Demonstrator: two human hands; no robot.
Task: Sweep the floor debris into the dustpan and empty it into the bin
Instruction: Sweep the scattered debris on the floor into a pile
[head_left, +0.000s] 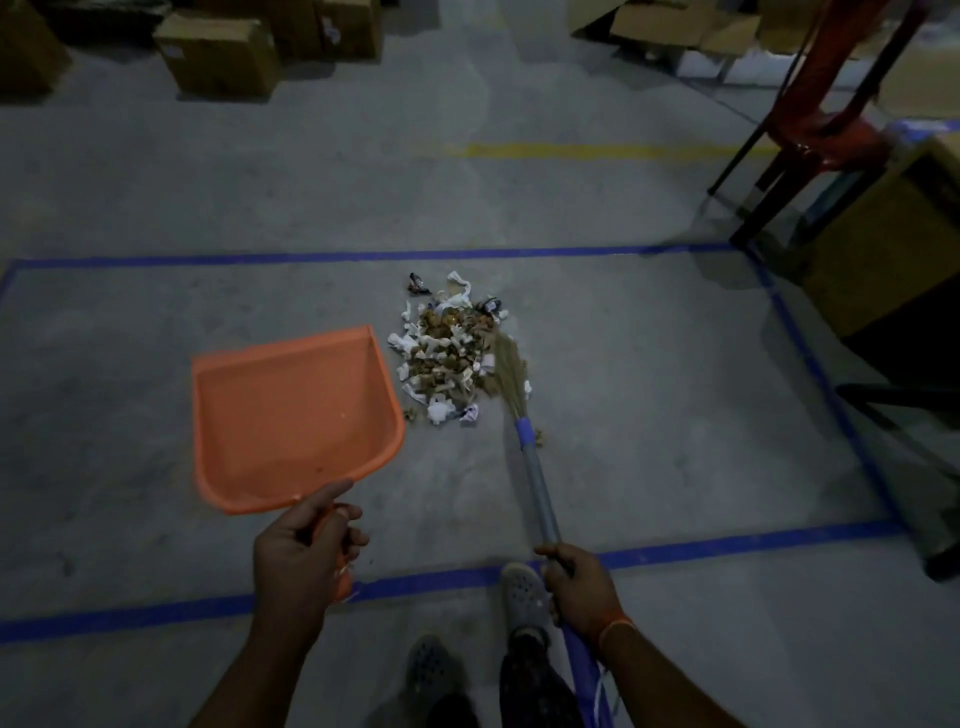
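An orange dustpan (291, 415) is held above the concrete floor at the left, its pan empty. My left hand (304, 551) grips its handle. A pile of debris (449, 353), white paper scraps and brown bits, lies on the floor just right of the dustpan's far corner. A broom (535, 467) with a grey and blue handle has its straw head resting on the pile's right edge. My right hand (579, 587) is closed around the broom handle. No bin is clearly in view.
Blue tape (363, 255) marks a rectangle on the floor around the pile. Cardboard boxes (218, 52) stand along the back. A red stool (831, 130) and a large box (883, 249) stand at the right. My feet (524, 597) are near the front tape line.
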